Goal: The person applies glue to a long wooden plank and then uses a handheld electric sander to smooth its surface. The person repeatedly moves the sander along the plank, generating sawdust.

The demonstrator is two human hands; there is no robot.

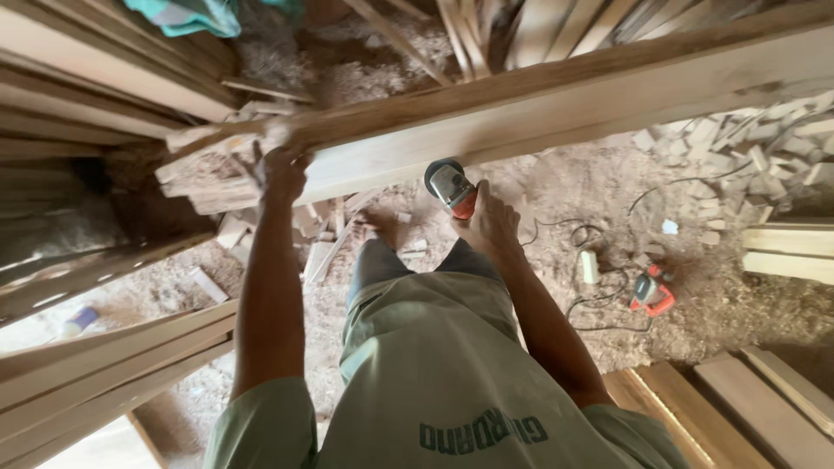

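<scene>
A long pale wooden plank runs across the view from lower left to upper right. My left hand grips the plank near its rough left end. My right hand holds a red and grey power tool, a grinder or sander, with its head against the plank's lower edge. My legs in grey trousers stand below on a floor thick with sawdust.
Stacked boards lie at the left and lower left. More planks sit at the lower right and right edge. A second red power tool with black cables lies on the sawdust floor. Offcuts are scattered at upper right.
</scene>
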